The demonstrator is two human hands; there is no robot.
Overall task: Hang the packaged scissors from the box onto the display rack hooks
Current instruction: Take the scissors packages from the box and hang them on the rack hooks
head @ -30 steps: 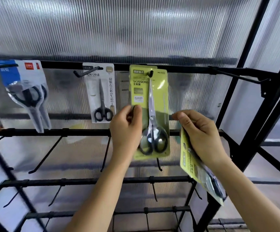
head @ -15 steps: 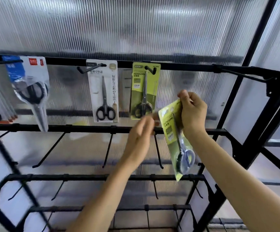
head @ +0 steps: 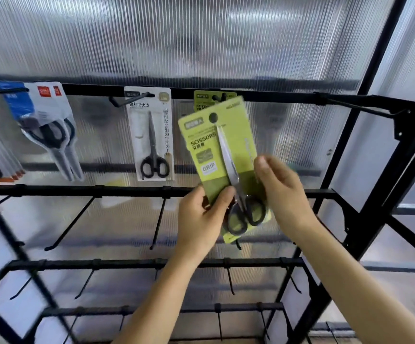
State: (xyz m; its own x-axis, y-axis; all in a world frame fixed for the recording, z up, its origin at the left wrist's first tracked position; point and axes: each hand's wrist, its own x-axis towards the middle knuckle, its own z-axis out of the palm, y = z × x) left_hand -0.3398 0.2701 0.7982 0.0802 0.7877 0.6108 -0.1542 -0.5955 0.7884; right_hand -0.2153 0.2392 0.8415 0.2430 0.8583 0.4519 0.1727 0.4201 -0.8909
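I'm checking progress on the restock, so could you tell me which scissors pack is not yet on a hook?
The green pack in front, held in both hands; its hang hole is empty, unlike the hung packs.

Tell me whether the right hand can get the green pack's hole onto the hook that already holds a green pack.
Probably yes. The right hand and left hand hold the green pack just below that hook, hole uppermost, with nothing between them.

Shop: display rack (head: 251, 96) of packaged scissors (head: 151, 135)
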